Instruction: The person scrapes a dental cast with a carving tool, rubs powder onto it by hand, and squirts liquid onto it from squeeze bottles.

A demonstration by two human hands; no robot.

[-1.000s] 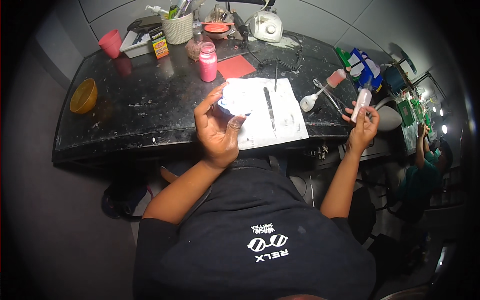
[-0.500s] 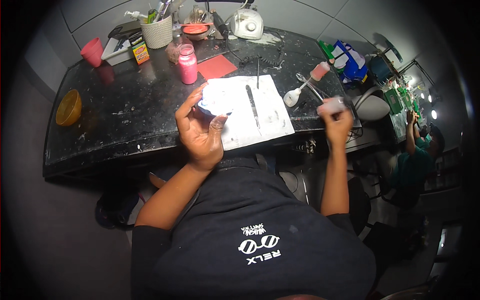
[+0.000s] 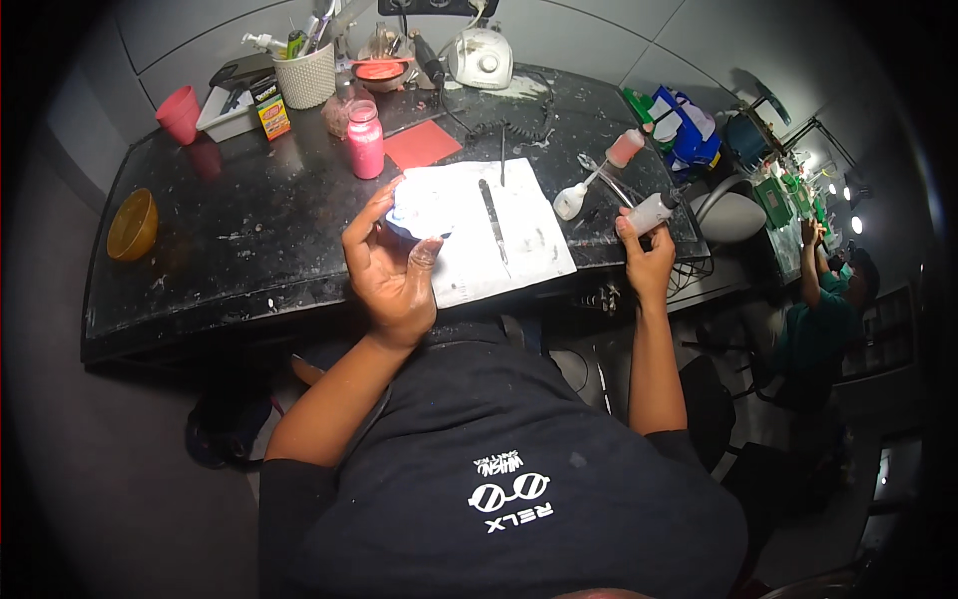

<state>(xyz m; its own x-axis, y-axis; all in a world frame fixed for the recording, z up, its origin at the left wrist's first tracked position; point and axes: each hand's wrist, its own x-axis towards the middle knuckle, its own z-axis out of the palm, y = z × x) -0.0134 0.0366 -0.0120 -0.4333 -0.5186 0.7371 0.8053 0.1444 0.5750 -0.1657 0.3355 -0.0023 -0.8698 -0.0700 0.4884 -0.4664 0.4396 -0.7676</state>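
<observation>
My left hand (image 3: 387,275) curls around a white cast (image 3: 424,205) with a bluish rim, washed out by glare. It is held above a white sheet of paper (image 3: 474,265). A slim dark carving knife (image 3: 493,222) lies on that paper, and a thin dark tool (image 3: 503,160) rests across its far edge. At the right of the bench, my right hand (image 3: 651,268) grips a small translucent bottle (image 3: 651,214) with a dark cap, tilted on its side. Just beyond it lie a white squeeze bottle (image 3: 570,202) and a pink-filled bottle (image 3: 626,148).
A jar of pink powder (image 3: 366,150) stands near a flat pink sheet (image 3: 424,144). Along the back are a tool cup (image 3: 305,80), a white control box (image 3: 481,60) and a corded handpiece (image 3: 428,58). An amber bowl (image 3: 133,225) sits left. Another person (image 3: 818,319) works far right.
My right hand has slowed and shifted slightly, so the bottle it grips now shows clearly. My left hand keeps the cast in nearly the same spot. The whole view has shifted a little.
</observation>
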